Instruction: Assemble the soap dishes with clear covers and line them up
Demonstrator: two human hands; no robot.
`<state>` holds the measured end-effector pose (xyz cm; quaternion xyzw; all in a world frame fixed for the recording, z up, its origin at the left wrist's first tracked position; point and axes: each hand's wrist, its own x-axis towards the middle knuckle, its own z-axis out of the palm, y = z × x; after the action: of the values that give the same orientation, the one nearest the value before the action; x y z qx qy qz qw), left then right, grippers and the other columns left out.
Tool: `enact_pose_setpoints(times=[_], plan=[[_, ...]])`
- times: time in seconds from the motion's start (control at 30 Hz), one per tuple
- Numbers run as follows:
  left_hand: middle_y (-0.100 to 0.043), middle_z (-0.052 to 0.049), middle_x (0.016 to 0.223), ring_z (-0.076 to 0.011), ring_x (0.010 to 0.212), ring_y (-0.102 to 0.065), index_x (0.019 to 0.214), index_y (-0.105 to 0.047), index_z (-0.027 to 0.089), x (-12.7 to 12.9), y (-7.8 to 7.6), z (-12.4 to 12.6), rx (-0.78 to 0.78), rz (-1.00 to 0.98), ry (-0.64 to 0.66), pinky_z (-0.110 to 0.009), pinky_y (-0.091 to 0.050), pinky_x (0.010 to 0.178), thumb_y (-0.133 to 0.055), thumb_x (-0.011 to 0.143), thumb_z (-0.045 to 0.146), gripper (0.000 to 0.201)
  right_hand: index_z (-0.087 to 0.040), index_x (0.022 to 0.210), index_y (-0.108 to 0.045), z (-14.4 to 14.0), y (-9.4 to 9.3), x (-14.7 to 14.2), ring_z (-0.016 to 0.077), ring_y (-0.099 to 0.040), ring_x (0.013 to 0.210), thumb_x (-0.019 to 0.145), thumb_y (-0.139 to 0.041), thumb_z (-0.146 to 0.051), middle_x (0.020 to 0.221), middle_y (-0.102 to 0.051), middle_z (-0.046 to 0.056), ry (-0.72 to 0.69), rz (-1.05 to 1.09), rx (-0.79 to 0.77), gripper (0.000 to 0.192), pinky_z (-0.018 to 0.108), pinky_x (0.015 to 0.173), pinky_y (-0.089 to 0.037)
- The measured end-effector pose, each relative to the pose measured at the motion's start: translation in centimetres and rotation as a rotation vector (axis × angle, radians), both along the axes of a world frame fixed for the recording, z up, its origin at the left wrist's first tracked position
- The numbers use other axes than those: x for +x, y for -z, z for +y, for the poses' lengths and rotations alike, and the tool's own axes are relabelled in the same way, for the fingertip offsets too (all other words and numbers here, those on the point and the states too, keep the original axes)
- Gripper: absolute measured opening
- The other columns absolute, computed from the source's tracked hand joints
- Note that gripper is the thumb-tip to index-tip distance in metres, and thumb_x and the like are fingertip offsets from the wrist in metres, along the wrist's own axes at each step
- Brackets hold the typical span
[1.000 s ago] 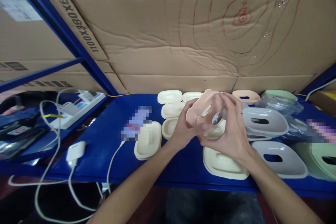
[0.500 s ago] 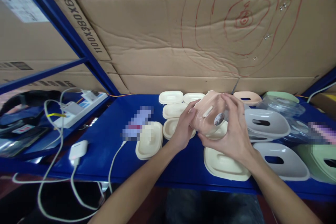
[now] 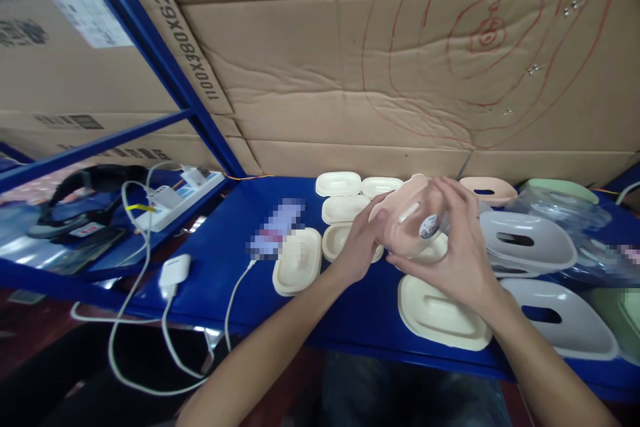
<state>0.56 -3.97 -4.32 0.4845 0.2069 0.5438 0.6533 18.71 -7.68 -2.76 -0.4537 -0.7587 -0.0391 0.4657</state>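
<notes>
Above the blue bench (image 3: 210, 280), both hands gripped a pink shell (image 3: 407, 213): left hand (image 3: 361, 247) at 9 o'clock, right hand (image 3: 463, 257) at 3 o'clock pinching a small round piece (image 3: 429, 227). It looked unfinished, judging by the grey shells (image 3: 530, 247) and cream lids (image 3: 443, 312) lying loose.

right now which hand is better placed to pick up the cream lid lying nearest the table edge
Right, probably. The right hand is directly above the cream lid, on the same side of the blue table. The left hand cups the pink shell from the far side.
</notes>
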Motion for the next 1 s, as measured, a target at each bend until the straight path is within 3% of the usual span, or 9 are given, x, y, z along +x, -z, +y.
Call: enact_pose_setpoints(times=[0.13,0.2,0.3,0.37,0.47,0.6,0.83,1.0], plan=[[-0.076,-0.008,0.131,-0.0301,0.121,-0.072,0.137,-0.066,0.026,-0.1,0.3,0.0,0.061,0.086,-0.059,-0.041,-0.058,0.104,-0.106,0.07,0.048,0.081,-0.028,0.173,-0.036,0.0,-0.1,0.3,0.0464,-0.04,0.162,0.073,-0.099,-0.06,0.171,-0.042,0.021,-0.02,0.026,-0.025,0.122,0.073,0.131,-0.038],[-0.076,-0.005,0.118,-0.0272,0.11,-0.073,0.13,-0.067,0.025,-0.4,0.1,0.2,0.051,0.108,-0.095,-0.038,-0.058,0.096,-0.106,0.07,0.046,0.074,-0.029,0.168,-0.043,0.1,-0.1,0.7,0.0426,-0.046,0.159,0.083,-0.093,-0.055,0.168,-0.049,0.018,-0.066,0.1,-0.062,0.103,0.07,0.131,-0.04],[-0.074,-0.004,0.109,-0.0261,0.104,-0.07,0.12,-0.072,0.023,-1.0,-0.3,0.9,0.114,0.13,-0.061,-0.036,-0.055,0.089,-0.104,0.071,0.051,0.065,-0.032,0.159,-0.054,0.4,-0.1,1.3,0.0365,-0.057,0.151,0.092,-0.086,-0.048,0.162,-0.059,0.012,-0.116,0.383,-0.15,0.075,0.061,0.125,-0.05],[-0.074,-0.005,0.108,-0.0265,0.103,-0.069,0.117,-0.075,0.022,-1.4,-0.6,1.4,0.138,0.146,0.019,-0.035,-0.054,0.086,-0.105,0.068,0.053,0.065,-0.034,0.151,-0.061,0.6,-0.1,1.5,0.0341,-0.066,0.142,0.09,-0.089,-0.051,0.153,-0.067,0.008,-0.151,0.599,-0.273,0.069,0.056,0.118,-0.057],[-0.075,-0.007,0.114,-0.0295,0.112,-0.07,0.118,-0.077,0.021,-1.6,-0.7,1.7,0.081,0.118,0.075,-0.037,-0.053,0.094,-0.104,0.069,0.056,0.066,-0.032,0.128,-0.074,0.8,-0.3,1.4,0.0303,-0.077,0.114,0.079,-0.096,-0.058,0.124,-0.079,0.004,-0.213,0.825,-0.517,0.06,0.046,0.098,-0.067],[-0.075,-0.008,0.124,-0.0306,0.123,-0.069,0.126,-0.074,0.023,-1.3,-0.5,1.9,0.077,0.087,0.049,-0.039,-0.052,0.102,-0.104,0.072,0.052,0.068,-0.031,0.106,-0.078,0.7,-0.9,0.9,0.0239,-0.077,0.092,0.068,-0.105,-0.052,0.102,-0.08,0.001,-0.218,1.019,-0.579,0.051,0.039,0.082,-0.068],[-0.075,-0.006,0.114,-0.0267,0.111,-0.071,0.122,-0.075,0.022,-1.5,-0.2,2.2,0.085,0.122,0.066,-0.036,-0.053,0.096,-0.1,0.08,0.05,0.056,-0.029,0.098,-0.074,0.5,-0.9,0.8,0.0214,-0.078,0.083,0.065,-0.107,-0.046,0.097,-0.081,-0.001,-0.231,1.083,-0.601,0.05,0.036,0.077,-0.067],[-0.077,-0.008,0.124,-0.0306,0.123,-0.071,0.128,-0.074,0.024,-1.5,-0.3,2.2,0.046,0.1,0.115,-0.038,-0.055,0.099,-0.1,0.079,0.051,0.061,-0.032,0.101,-0.076,0.5,-0.9,0.7,0.0203,-0.077,0.087,0.069,-0.106,-0.045,0.099,-0.081,-0.002,-0.213,1.064,-0.58,0.045,0.035,0.081,-0.068]])
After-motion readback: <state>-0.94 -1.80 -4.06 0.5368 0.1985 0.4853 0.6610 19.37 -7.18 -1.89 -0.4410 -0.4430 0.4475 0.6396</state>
